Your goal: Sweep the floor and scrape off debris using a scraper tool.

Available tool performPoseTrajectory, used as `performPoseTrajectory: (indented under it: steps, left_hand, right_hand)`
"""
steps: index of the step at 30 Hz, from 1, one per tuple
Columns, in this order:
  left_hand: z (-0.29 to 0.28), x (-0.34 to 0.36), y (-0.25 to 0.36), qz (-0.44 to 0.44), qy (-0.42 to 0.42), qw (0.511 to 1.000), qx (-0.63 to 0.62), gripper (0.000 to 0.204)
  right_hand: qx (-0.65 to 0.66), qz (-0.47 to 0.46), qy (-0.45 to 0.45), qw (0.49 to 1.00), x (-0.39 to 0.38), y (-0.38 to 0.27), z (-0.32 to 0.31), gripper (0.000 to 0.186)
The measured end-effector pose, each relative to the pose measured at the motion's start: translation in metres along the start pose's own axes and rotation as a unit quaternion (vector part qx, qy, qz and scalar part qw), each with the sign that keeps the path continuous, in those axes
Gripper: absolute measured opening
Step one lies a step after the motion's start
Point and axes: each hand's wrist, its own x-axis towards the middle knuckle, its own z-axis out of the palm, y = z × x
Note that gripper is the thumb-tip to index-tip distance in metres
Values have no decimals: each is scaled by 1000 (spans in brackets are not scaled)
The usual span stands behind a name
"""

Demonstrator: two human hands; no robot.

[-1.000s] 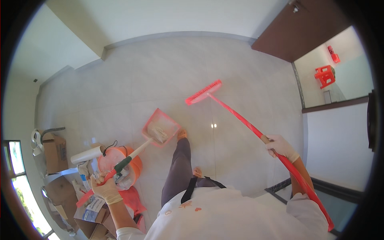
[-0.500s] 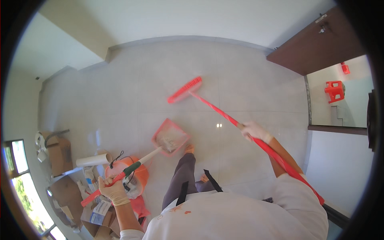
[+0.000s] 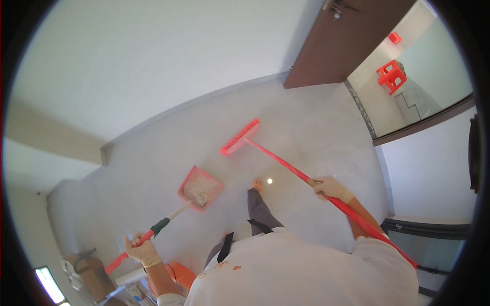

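In my gloved left hand (image 3: 140, 251) I grip the red upper part of a long dustpan handle (image 3: 115, 263), with a green section below it. The pink dustpan (image 3: 186, 181) lies on the floor at centre-left, holding pale debris (image 3: 196, 194). My gloved right hand (image 3: 329, 187) is closed round the red broom handle (image 3: 278, 159), which runs back past my forearm to the lower right. The broom's red bristled head (image 3: 239, 137) is on the tiled floor beyond the dustpan, apart from it. My bare foot (image 3: 258, 186) shows between the two tools.
An orange bucket (image 3: 181, 275), a white roll (image 3: 130, 276) and cardboard (image 3: 94, 278) lie at lower left. At upper right a brown door (image 3: 326, 46) stands open onto a room with red stools (image 3: 390, 76). White walls (image 3: 127, 61) border the floor; a dark frame (image 3: 429, 227) is at right.
The view has swung left and forward, so the clutter has slipped down and the door shows higher. The legs have stepped. The broom head has shifted, and both hands keep their holds.
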Motion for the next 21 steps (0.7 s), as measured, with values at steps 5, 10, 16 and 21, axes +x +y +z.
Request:
performPoseTrajectory:
  steps: [5, 10, 16, 21]
  left_hand:
    - [15, -68, 36, -13, -7, 999, 41, 41]
    - [67, -102, 30, -34, -46, 997, 45, 40]
    - [81, -142, 37, -77, -90, 990, 72, 40]
    - [78, -138, 52, -129, -125, 982, 65, 41]
  right_hand:
    - [85, 66, 20, 994, -29, 19, 20, 10]
    - [80, 144, 15, 986, -157, 72, -7, 10]
    - [195, 164, 136, 957, -335, 82, 10, 11]
    - [306, 134, 212, 918, -414, 129, 52, 17]
